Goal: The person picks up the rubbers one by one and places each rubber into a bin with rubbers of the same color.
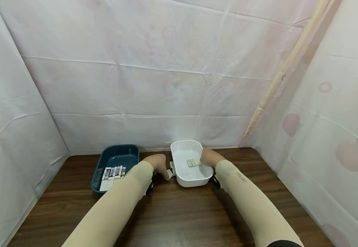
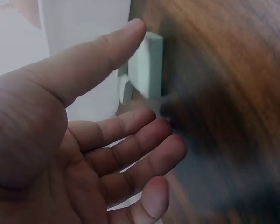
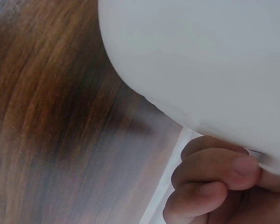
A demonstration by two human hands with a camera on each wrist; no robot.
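Two beige-sleeved forearms reach over the dark wooden table, left hand pinching one small white block beside the white plastic tub, right hand curled over its rim near three pale blocks inside, one navy tray of blocks beyond
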